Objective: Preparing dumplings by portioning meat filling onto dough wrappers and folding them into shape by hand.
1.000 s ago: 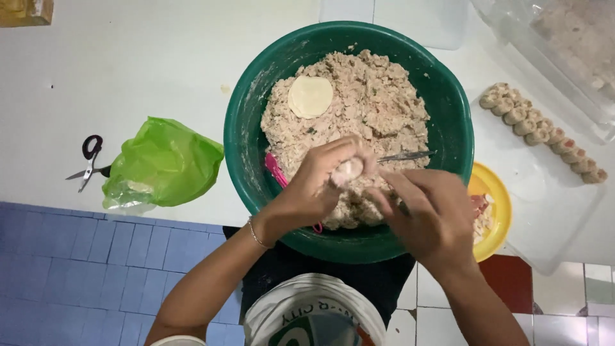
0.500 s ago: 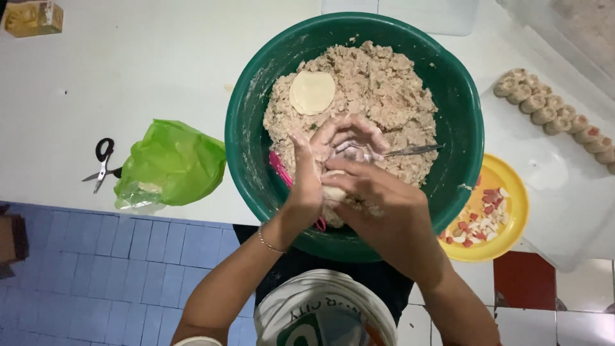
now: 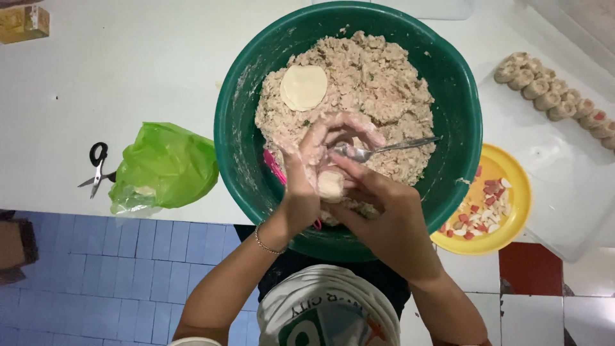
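A big green bowl (image 3: pixel 243 115) holds a beige minced filling (image 3: pixel 378 83) with one round dough wrapper (image 3: pixel 303 87) lying on top. Over the bowl's near side my left hand (image 3: pixel 307 173) cups a filled dumpling (image 3: pixel 331 184), fingers curled round it. My right hand (image 3: pixel 384 211) presses against the dumpling from the right and holds a metal spoon (image 3: pixel 397 147) whose handle points right. A pink tool (image 3: pixel 274 166) peeks out beneath my left hand.
A yellow plate (image 3: pixel 512 224) with red and white diced bits sits right of the bowl. A row of finished dumplings (image 3: pixel 551 96) lies on a white tray at right. A green plastic bag (image 3: pixel 163 166) and scissors (image 3: pixel 97 168) lie left. A yellow box (image 3: pixel 24 23) is top left.
Both hands have stayed together over the bowl's near side, working the dumpling; my right hand shifted to press it from the right. The camera view drifted slightly.
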